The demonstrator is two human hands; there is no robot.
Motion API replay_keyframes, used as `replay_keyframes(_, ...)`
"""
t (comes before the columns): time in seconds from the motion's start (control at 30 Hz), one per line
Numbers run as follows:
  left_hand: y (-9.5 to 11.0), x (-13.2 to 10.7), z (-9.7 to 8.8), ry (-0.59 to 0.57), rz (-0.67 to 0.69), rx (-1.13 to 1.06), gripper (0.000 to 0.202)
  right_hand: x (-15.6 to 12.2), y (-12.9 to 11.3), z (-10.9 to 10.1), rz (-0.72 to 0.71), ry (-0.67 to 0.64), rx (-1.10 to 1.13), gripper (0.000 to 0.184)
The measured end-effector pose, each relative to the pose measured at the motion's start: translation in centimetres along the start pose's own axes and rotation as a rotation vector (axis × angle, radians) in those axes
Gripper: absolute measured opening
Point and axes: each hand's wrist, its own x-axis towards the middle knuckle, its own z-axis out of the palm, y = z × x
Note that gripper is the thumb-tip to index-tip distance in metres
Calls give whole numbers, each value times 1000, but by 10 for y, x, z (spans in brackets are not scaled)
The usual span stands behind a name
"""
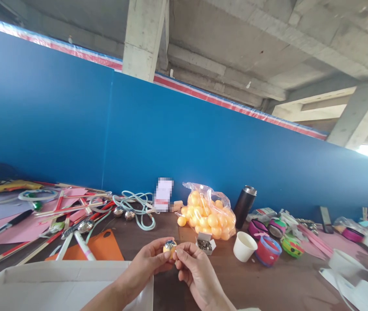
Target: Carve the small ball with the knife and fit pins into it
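Note:
Between the fingers of my left hand [154, 255] is a small orange ping-pong ball [170, 246], its upper part covered with shiny silver pieces that look like thumbtack heads. My right hand [193, 264] is closed in a pinch against the ball's right side; whatever its fingertips hold is too small to make out. Just beyond the right hand, a small open box [205, 244] contains many small metal pieces, apparently thumbtacks. Farther back lies a clear plastic bag [211, 214] full of similar orange balls, one loose ball [181, 221] at its left.
A black bottle [245, 206] and a white paper cup [245, 246] stand right of the bag. Colourful round containers [268, 250] are beside the cup. Pale blue cord [143, 216], silver balls [129, 214] and sticks clutter the left. White board [63, 283] lies front left; blue partition [184, 138] behind.

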Motion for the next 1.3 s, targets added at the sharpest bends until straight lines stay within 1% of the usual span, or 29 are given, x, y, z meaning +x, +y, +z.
replay_keyframes(0.17, -2, 1, -1, -9, 2, 35, 42, 2, 1, -2, -2, 27, -17, 19)
replay_keyframes(0.37, -2, -1, 2, 40, 13, 69, 46, 2, 2, -1, -12, 51, -53, 20)
replay_keyframes(0.57, -2, 0, 2, 51, 16, 77, 48, 2, 3, -3, 2, 39, -67, 20)
replay_keyframes(0.83, -3, 1, 1, 42, 17, 87, 49, 3, 4, -5, 4, 15, -77, 21)
replay_keyframes(1.0, -3, 0, 2, 44, 18, 78, 50, 3, 5, -5, 10, 29, -73, 22)
replay_keyframes(1.2, -6, 2, -2, -6, 30, 81, 47, 2, 4, -3, -8, 49, -86, 25)
replay_keyframes(1.3, -7, 3, -4, -5, 36, 84, 47, 2, 4, -2, -3, 53, -83, 25)
